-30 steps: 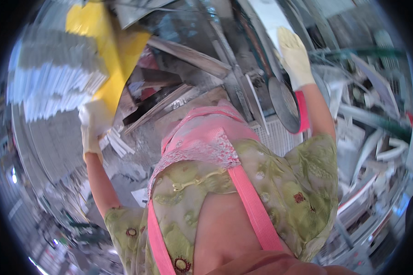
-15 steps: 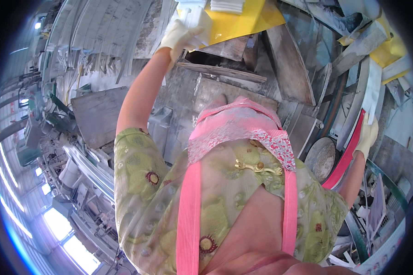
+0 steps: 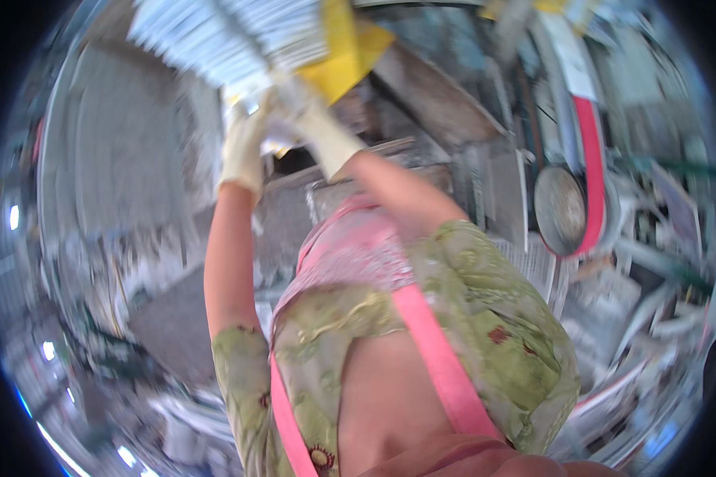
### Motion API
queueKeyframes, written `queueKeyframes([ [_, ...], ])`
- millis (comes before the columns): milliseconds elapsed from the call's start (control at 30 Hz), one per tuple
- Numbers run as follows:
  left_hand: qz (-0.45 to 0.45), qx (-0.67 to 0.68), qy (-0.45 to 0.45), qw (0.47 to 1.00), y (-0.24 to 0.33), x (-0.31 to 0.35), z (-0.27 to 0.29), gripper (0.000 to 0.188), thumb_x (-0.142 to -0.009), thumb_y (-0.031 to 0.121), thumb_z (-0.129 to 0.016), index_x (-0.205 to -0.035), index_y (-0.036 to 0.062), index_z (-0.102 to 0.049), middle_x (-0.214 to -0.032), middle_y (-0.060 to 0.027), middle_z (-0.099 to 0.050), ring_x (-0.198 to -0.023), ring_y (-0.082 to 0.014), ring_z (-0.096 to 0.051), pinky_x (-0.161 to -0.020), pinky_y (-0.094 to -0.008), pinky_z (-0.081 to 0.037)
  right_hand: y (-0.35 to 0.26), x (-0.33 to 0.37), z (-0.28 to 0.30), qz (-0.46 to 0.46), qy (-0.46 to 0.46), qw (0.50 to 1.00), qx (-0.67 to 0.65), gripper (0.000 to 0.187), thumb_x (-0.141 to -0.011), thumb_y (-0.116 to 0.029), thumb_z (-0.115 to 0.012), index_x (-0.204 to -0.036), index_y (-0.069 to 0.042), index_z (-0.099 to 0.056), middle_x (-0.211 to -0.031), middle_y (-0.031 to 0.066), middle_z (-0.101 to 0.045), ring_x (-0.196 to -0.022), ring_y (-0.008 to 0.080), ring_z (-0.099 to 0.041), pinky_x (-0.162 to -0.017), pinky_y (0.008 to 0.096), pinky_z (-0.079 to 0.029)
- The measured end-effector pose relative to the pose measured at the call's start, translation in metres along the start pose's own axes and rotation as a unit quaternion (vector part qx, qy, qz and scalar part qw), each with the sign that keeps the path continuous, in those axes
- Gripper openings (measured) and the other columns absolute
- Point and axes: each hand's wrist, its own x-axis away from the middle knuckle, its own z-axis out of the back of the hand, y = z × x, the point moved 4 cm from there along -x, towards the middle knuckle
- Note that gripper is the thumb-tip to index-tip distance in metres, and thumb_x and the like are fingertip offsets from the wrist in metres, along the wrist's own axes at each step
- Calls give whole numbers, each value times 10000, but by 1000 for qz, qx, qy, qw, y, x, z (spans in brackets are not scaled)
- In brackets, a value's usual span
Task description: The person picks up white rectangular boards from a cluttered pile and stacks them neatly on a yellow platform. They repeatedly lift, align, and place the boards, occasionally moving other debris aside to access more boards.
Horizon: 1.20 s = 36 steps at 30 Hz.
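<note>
Both of my hands wear pale cream gloves and are close together, at the near edge of a big stack of thin white strips (image 3: 215, 40). My left hand (image 3: 245, 143) is bent at the stack's near end. My right hand (image 3: 314, 119) reaches across from the right, its fingers meeting the left ones. Something small and white shows between the hands, too smeared by motion to name. The fingers look curled around it, though the blur hides their tips. A yellow sheet (image 3: 338, 75) lies under and beside the stack.
On the right, a red belt (image 3: 590, 167) runs round a dusty round wheel (image 3: 561, 199), with a white strip (image 3: 569, 60) further along its line. Worn wooden boards (image 3: 441, 95) stand beyond my right arm. Long grey pieces (image 3: 127, 143) are stacked at the left.
My right hand has left the red belt on the right and come across to my left hand. The view has swung, and more of the white stack shows.
</note>
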Motion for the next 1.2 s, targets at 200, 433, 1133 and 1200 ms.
queueKeyframes([
  [200, 124, 199, 53, 971, 17, 12, -15, 880, -856, 334, -805, -1543, -4, -371, -1491, -165, -489, -1340, -267, -509, -1137, -387, -373, 23, -6, 80, 11, -89, 988, 129, 654, -961, -495, -672, -1442, -79, -516, -1419, 205, -562, -1373, 342, -481, -1135, 402, -396],
  [433, 161, 125, 132, 970, 1, 8, -30, 1029, -796, 424, -845, -1570, -21, -333, -1506, -227, -497, -1360, -331, -518, -1139, -406, -400, -28, 93, 350, 19, 163, 958, 235, 327, -1000, -326, -612, -1194, -107, -758, -1223, 137, -711, -1164, 247, -654, -1000, 364, -500],
  [1133, 206, 125, 134, 961, -47, -8, -24, 1126, -811, 438, -865, -1598, -55, -229, -1574, -235, -360, -1392, -324, -455, -1130, -415, -409, 20, 143, 597, -125, 125, 690, 702, 550, -946, -269, -634, -1414, -30, -470, -1443, 157, -549, -1346, 305, -528, -1137, 445, -424],
  [1200, 219, 123, 133, 959, -50, -8, -24, 1129, -809, 435, -866, -1601, -51, -225, -1573, -233, -361, -1392, -325, -455, -1131, -420, -408, 9, 134, 607, -99, 118, 683, 714, 499, -950, -275, -632, -1359, -21, -500, -1417, 164, -569, -1305, 317, -554, -1095, 430, -459],
])
